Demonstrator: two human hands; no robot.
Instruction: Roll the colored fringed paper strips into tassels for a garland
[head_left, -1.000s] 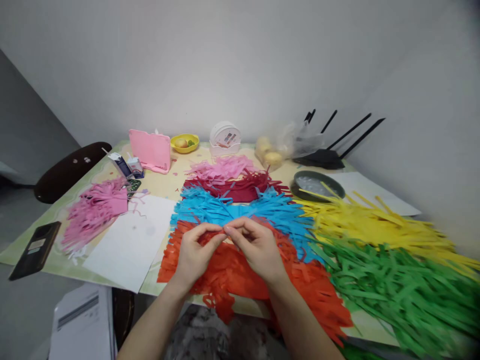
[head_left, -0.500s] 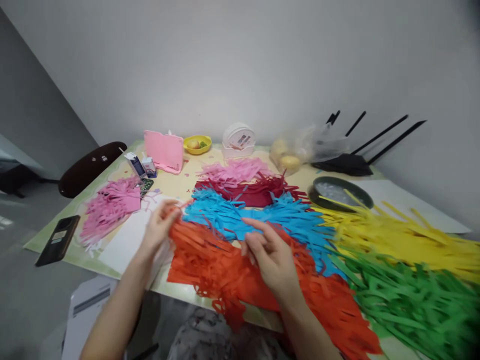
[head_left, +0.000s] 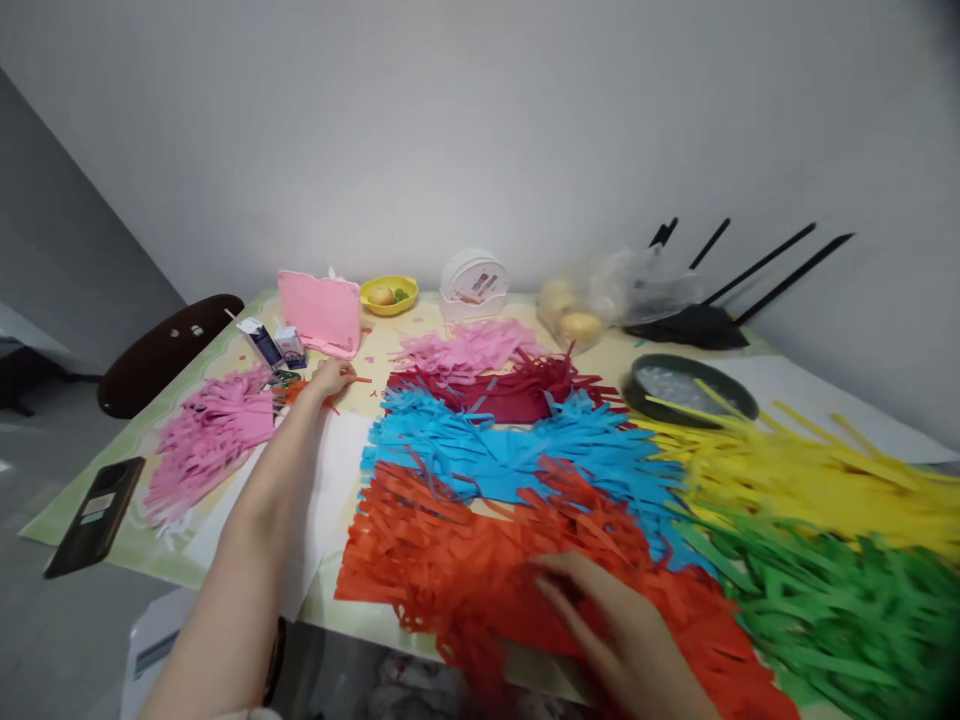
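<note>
My left hand (head_left: 332, 380) reaches to the left middle of the table, its fingers closed on an orange-red paper strip (head_left: 361, 379). More orange scraps lie beside it, near a small dark green item. Over the red fringed paper (head_left: 465, 560) at the front edge is my right hand (head_left: 600, 610), thumb and fingers apart, blurred. Behind the red paper lie blue fringed paper (head_left: 495, 455), dark red paper (head_left: 517, 400) and light pink paper (head_left: 472, 347). A pink bundle (head_left: 217, 430) rests at the left.
Yellow (head_left: 825, 490) and green (head_left: 840, 600) fringes cover the right side. A dark green bowl (head_left: 686, 390), yellow dish (head_left: 389, 296), pink stand (head_left: 321, 312), drink cartons (head_left: 261, 343) and bagged fruit (head_left: 581, 326) stand farther back. A phone (head_left: 95, 515) lies at the left edge.
My left hand has moved up and away from the red paper towards the cartons. My right hand has come down and right, nearer the front edge.
</note>
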